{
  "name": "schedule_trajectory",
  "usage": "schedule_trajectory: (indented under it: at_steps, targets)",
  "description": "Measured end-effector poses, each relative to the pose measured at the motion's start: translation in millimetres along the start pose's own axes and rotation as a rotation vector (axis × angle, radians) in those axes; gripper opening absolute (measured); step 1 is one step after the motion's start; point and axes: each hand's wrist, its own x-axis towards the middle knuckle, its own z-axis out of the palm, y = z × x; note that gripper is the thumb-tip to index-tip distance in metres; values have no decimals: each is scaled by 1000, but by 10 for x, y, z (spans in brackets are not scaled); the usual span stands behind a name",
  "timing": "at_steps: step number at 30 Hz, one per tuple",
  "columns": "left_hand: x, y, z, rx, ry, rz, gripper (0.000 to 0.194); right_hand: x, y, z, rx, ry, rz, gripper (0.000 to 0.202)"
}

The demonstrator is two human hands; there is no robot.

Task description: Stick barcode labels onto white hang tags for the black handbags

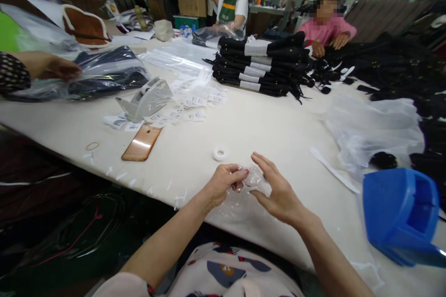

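Observation:
Close to the table's near edge, my left hand [223,183] pinches a crumpled piece of clear plastic film [253,177] between thumb and fingers. My right hand [278,190] is beside it with thumb and fingers spread around the film's right side; whether it touches the plastic I cannot tell. Part of the film hangs below the hands over the white table [265,125]. A small white tape roll [220,153] lies just beyond my left hand. Farther left rests a gold phone [142,142], with a rubber band [92,146] near it.
A grey tape dispenser [148,100] stands among white labels [195,100]. Stacked black garments [258,67] lie at the back. On the right are a blue dispenser [400,213] and a clear plastic bag [379,125]. Another person's hand [61,67] touches a bagged dark garment [108,72].

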Motion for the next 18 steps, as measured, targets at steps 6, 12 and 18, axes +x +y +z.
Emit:
schedule_trajectory:
  at_steps: [6,12,18]
  targets:
    - [-4,-34,-53,57,289,292,26,-97,-125,98,706,-85,528,64]
    - [-167,-132,-124,899,138,923,34,-48,-277,410,1248,98,604,39]
    - [-361,-100,-135,337,44,434,69,-15,109,515,875,252,634,41]
